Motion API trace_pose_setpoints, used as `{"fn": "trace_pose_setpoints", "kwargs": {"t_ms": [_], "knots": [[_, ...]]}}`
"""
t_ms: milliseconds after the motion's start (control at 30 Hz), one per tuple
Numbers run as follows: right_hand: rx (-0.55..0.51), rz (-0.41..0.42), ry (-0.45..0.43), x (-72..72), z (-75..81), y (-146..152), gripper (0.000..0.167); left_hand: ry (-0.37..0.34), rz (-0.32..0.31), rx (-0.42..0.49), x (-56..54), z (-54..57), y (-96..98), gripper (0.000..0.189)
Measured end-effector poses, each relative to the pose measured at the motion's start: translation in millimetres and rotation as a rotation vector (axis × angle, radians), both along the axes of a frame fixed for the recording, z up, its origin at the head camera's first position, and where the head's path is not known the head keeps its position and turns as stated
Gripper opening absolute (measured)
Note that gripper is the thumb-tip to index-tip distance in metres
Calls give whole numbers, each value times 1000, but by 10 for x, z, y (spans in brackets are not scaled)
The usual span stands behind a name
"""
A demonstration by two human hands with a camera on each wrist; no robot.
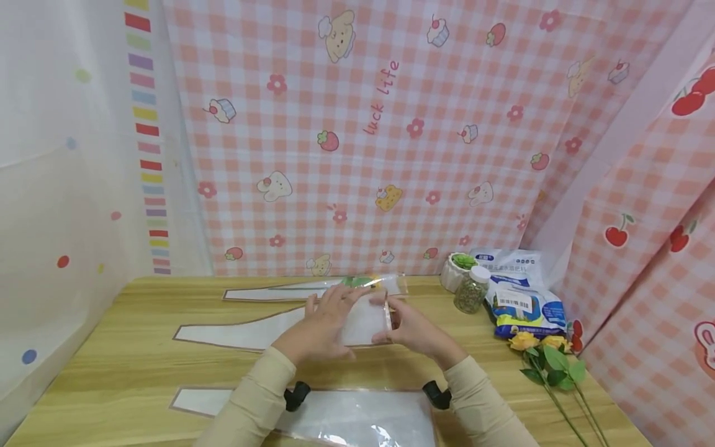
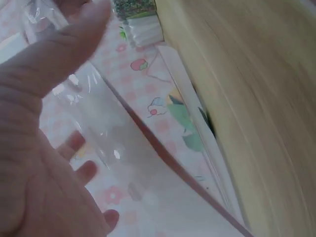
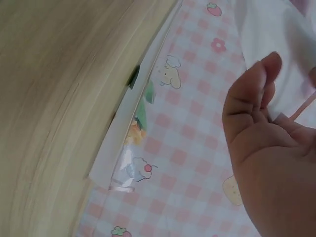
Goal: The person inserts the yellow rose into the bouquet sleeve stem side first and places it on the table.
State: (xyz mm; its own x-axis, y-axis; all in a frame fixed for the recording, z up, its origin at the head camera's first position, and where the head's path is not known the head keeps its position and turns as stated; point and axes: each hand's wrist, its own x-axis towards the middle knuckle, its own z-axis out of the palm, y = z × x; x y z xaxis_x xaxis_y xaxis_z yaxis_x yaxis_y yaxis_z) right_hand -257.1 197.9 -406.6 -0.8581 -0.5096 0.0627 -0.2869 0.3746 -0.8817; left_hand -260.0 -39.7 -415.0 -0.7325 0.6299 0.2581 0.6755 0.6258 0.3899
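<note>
A tapered flower sleeve with white backing, clear film and a brown border lies across the middle of the table, its wide end raised. My right hand pinches the edge of that wide end between thumb and fingers, as the right wrist view also shows. Over the sleeve's wide part is my left hand, fingers spread and fairly straight. In the left wrist view its thumb stretches along the shiny film. Behind, a similar sleeve holds a yellow rose with green leaves.
Another flat sleeve lies at the front, partly under my forearms. To the right stand a white pot with a green plant, a white-capped jar and printed packets. Two yellow roses lie near the right edge.
</note>
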Motion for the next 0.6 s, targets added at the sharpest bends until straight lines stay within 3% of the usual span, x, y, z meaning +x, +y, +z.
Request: {"fn": "trace_pose_setpoints", "kwargs": {"t_ms": [100, 367, 600], "knots": [[25, 25, 18, -18, -13, 44, 74, 45, -44, -1, 3, 11, 28, 132], [23, 175, 47, -35, -32, 49, 76, 81, -151, -5, 59, 13, 106, 120], [-54, 229, -74, -41, -59, 84, 79, -15, -129, -52, 116, 33, 133, 114]]}}
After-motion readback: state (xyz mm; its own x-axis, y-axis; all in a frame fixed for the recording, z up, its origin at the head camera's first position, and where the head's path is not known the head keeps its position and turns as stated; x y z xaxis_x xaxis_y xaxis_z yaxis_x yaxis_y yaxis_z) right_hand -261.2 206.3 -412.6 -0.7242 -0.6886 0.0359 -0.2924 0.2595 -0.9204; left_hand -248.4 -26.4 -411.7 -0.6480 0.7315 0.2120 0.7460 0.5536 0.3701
